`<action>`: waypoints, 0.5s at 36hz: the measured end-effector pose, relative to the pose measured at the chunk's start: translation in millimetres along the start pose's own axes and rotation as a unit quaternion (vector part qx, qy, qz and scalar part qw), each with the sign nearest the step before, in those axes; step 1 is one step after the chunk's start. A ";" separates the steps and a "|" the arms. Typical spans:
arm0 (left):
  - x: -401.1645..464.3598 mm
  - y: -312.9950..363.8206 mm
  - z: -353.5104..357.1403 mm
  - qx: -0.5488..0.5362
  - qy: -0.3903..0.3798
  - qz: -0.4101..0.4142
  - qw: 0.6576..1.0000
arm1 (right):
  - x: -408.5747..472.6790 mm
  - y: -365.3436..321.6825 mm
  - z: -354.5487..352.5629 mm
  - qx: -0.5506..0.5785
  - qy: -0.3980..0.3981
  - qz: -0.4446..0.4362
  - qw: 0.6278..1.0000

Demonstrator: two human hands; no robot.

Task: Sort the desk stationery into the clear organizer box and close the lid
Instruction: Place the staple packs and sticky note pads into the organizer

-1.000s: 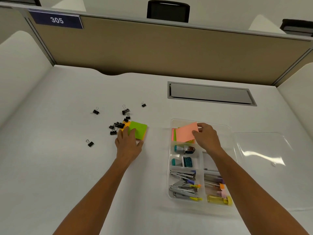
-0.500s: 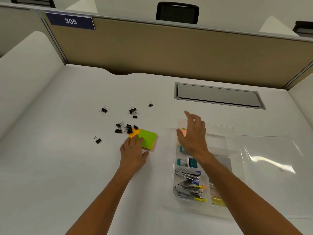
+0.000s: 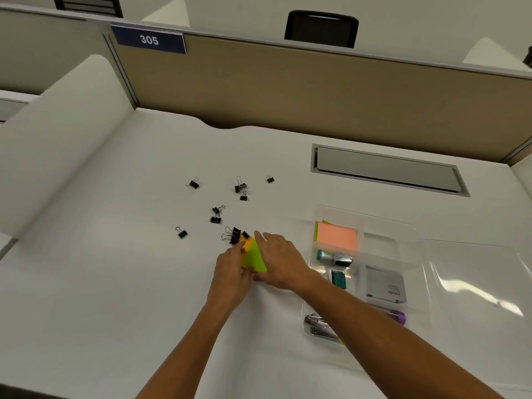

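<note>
- Head view looks down on a clear organizer box (image 3: 365,217) — thin see-through plastic with rounded corners, split into compartments — resting on the white bench (image 3: 100,283).
- Its far-left compartment holds a flat stack of sticky notes (image 3: 336,236), salmon-pink on top with a green edge showing beneath.
- Nearer the person than that stack lie a teal-ended small tool (image 3: 335,257) and a teal patterned block (image 3: 338,279); I cannot tell what either is.
- Right of those sits a flat grey rectangular packet (image 3: 385,285) with printed lettering, and a purple rounded piece (image 3: 398,316) below it.
- The box's near-left compartment holds a metal stapler (image 3: 318,326), shiny and partly hidden by the right forearm.
- The clear lid (image 3: 475,283) lies flat just right of the box, glossy with light streaks.
- Left of the box, both hands meet at a green-and-orange sticky pad (image 3: 253,256), tilted up off the bench: the left hand (image 3: 230,272) holds its left edge, and the right hand (image 3: 279,263) rests on its right side with fingers fairly straight.
- Black binder clips (image 3: 234,234) with wire handles lie scattered left of the box, the nearest touching the pad.
</note>
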State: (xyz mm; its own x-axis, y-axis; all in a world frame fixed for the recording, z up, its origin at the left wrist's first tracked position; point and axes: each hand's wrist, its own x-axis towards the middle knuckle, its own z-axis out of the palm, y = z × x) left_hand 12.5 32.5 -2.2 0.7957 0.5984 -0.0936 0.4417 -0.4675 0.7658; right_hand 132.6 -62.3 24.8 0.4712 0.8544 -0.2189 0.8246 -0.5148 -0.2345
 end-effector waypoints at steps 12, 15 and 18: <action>-7.1 -1.7 -2.8 -0.135 0.094 -0.080 0.983 | 10.3 -4.4 0.3 -0.007 -0.009 0.010 1.000; -7.9 -1.1 -3.2 -0.161 0.102 -0.112 0.975 | 10.5 -4.6 -0.1 0.015 -0.004 0.023 1.000; -9.3 -0.1 -4.0 -0.192 0.117 -0.133 0.965 | 8.1 -5.6 -5.5 0.049 -0.003 0.037 0.998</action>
State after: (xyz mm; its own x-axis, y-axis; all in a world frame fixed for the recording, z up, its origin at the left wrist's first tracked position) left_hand 3.4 29.6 1.1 0.5404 0.8153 -0.2080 0.3964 -0.0286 0.9176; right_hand 133.6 -52.1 29.5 0.5268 0.8139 -0.2451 0.7533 -0.5806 -0.3089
